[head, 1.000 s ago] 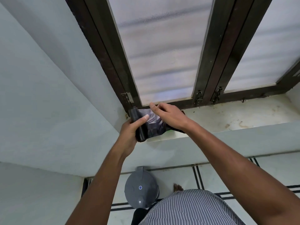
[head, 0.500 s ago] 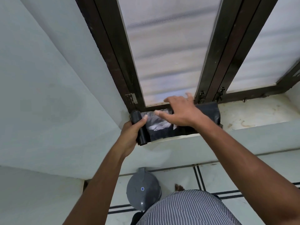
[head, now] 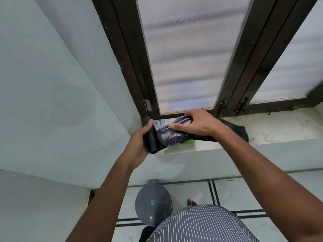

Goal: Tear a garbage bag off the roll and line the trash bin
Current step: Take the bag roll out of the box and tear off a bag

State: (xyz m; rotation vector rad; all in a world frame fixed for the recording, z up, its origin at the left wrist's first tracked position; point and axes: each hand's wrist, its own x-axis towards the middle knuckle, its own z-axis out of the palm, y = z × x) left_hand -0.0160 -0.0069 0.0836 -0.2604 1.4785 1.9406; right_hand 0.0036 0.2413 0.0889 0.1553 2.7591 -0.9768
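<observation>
Where the right hand [head: 195,123] lay flat half a second ago, its fingers [head: 187,117] are now curled, bunching the unrolled garbage bag [head: 172,132]; the roll [head: 151,137] is gripped by the left hand [head: 139,145] over the windowsill [head: 279,126], tearing judged imminent, trash bin [head: 153,205] closed below

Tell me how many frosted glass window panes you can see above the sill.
2. One frosted pane stands straight above the hands, and a second pane is at the right edge, cut off by the frame. More may lie out of view.
</observation>
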